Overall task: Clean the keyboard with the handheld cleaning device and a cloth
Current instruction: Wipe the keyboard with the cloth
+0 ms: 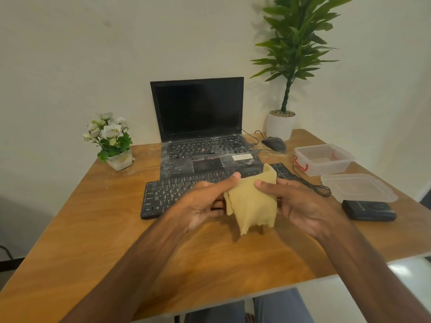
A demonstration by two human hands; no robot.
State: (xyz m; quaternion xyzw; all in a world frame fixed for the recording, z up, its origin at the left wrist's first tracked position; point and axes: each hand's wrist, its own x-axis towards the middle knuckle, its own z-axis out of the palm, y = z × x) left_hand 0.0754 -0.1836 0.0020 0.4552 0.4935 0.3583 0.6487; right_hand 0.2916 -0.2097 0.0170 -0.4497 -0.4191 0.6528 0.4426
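Fingers [218,212] of your left hand [203,203] curl under the tan cloth [250,201], and that thumb presses on its upper left edge. Your right hand [300,206] pinches the opposite edge, thumb in front and fingers hidden behind the fabric. You hold the cloth between both hands, lifted off the table [93,229], with its ragged lower edge hanging loose. Directly behind the cloth, at 12 o'clock from it, lies the black keyboard [168,194], flat on the wood. Its left half is in view; your hands and the cloth cover most of the rest. At 12 o'clock from the keyboard and just beside it stands an open laptop [200,127] with a dark screen and pale dust across its deck. A black mouse [274,143] sits at 2 o'clock from the keyboard, with its cable trailing toward the laptop. A looped black cable [320,190] lies at the keyboard's right end. Further toward 3 o'clock is a clear plastic box [324,159] with red clips, and its lid [356,187] lies apart in front of it. A black handheld device [368,209] rests flat beside the lid, near the table's right edge. A small pot of white flowers [112,141] stands at 10 o'clock from the keyboard, and a tall green plant [293,54] in a white pot stands at 1 o'clock by the wall.
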